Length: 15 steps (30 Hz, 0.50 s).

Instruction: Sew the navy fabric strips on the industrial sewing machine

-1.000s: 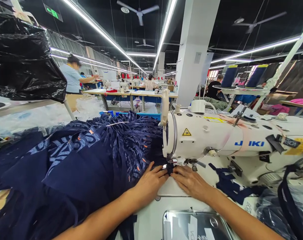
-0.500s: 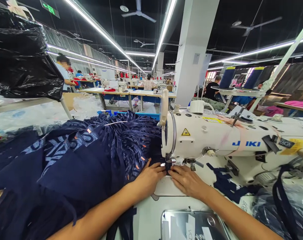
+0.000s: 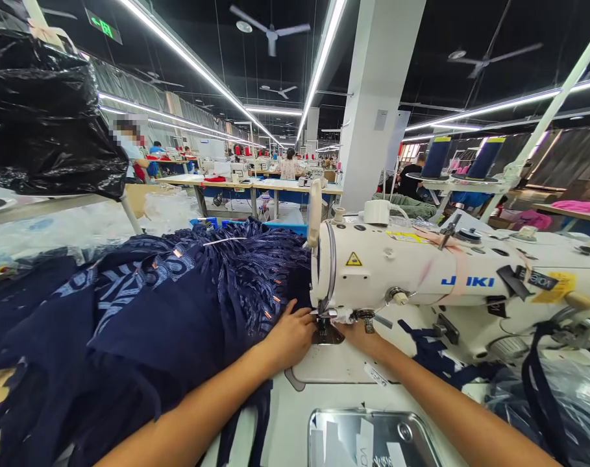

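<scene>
**Fingers.** The left hand (image 3: 287, 337) lies palm down. Its fingers (image 3: 304, 319) are released and flat, pressing on cloth and grasping nothing. The right hand (image 3: 367, 340) also lies low on the machine bed. Its fingertips run in under the machine head and are partly hidden, so I cannot tell whether they are pinching or only pressing.

**Thing at the fingers.** A small navy piece (image 3: 326, 336) sits under the presser foot (image 3: 325, 322).
- It lies between the 2 hands, at 3 o'clock from the left fingertips and at 9 o'clock from the right.
- Both hands touch it or come just beside it. The left shows the fuller contact and appears slightly nearer.
- What shows of it is too short to read its long axis.

**Outward.**
- The white sewing machine (image 3: 411, 269) stretches away from the foot toward 3 o'clock.
- A large heap of navy garments (image 3: 168, 311) fills the worktop (image 3: 295, 421) at 9 o'clock. It touches the left wrist and forearm.
- Loose navy strips (image 3: 441, 363) lie at 3 o'clock, beyond the right forearm.
- A metal tray (image 3: 402, 431) holding paper slips sits at 6 o'clock, between the forearms.
- 2 navy thread cones (image 3: 435, 157) stand on a rack at 1 o'clock, well apart from the hands.
- Other people work at distant tables toward 11 and 12 o'clock.
</scene>
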Available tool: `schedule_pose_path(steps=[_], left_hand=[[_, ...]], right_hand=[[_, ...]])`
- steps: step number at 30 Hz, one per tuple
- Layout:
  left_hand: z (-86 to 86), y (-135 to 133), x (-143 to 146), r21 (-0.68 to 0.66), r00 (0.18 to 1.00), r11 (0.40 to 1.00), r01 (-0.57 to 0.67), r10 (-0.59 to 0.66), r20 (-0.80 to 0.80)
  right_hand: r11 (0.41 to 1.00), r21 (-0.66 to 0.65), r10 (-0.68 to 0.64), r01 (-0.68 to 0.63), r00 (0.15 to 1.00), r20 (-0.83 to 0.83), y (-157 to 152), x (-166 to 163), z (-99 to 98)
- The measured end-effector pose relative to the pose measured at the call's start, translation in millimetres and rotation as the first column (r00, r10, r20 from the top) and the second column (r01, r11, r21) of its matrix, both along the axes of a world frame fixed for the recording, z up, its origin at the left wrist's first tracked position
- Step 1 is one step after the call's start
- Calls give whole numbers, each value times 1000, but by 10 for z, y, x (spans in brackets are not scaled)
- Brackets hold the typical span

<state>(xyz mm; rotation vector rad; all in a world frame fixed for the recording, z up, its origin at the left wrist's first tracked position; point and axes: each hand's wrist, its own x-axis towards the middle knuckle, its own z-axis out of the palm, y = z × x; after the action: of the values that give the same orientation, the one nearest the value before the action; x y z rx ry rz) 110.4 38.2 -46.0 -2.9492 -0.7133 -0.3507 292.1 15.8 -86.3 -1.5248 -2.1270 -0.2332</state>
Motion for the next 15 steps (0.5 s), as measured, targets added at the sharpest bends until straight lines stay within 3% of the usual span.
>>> schedule_pose_path(steps=[3,6,10,15], left_hand=[[-77,-68,-7,228,996,973,-42,58,-64],[-134,-114,-30,338,983,935,-108,150,-102],[-111,-88,-37,295,976,947,-127,173,-134],[0,-14,-2,235,984,970,-58,95,-153]], right_hand=[[1000,16,17,-17,1000,20,-12,30,-5],[996,42,69,-72,994,82,-155,110,28],[984,129,95,-120,978,185,-322,165,86],[978,162,105,-135,978,180,-271,127,33]])
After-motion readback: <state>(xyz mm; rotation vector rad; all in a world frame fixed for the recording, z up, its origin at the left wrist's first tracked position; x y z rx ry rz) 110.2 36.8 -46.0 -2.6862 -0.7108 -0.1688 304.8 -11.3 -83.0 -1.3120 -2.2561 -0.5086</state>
